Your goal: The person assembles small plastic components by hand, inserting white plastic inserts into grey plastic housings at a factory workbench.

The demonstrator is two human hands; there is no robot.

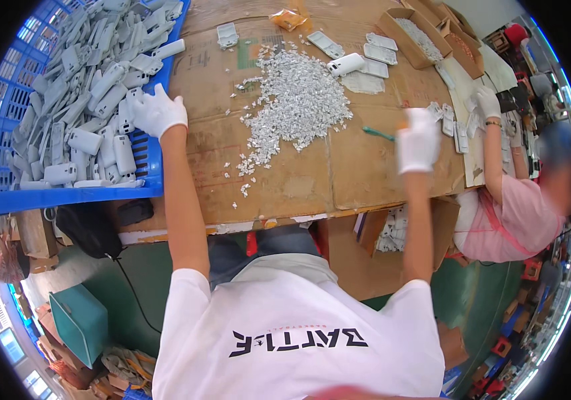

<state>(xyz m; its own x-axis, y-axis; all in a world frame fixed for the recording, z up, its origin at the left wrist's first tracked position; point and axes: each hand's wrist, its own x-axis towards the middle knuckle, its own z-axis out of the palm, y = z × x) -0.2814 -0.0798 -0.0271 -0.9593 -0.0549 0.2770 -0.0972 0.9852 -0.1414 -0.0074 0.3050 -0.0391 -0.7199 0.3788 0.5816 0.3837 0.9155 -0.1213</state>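
My left hand (157, 112), in a white glove, is at the right rim of a blue plastic crate (155, 160). Its thumb and fingers are spread, against or just over the white plastic casings (85, 141) heaped there. The right hand (419, 143), also gloved, is above the cardboard-covered table, smeared by motion, so its fingers cannot be made out. Just left of it is a thin green tool (377, 134), its kind unclear. Small silvery-white pieces (295, 100) are piled mid-table. Beyond them lie a white casing (346, 65) and several shallow white shells (325, 45).
Open cardboard boxes (413, 41) of small parts stand at the far right. A co-worker in a pink shirt (519, 217) sits there, one gloved hand (487, 103) over more shells. An orange packet (288, 19) lies at the back. Below the table edge is a carton (365, 267).
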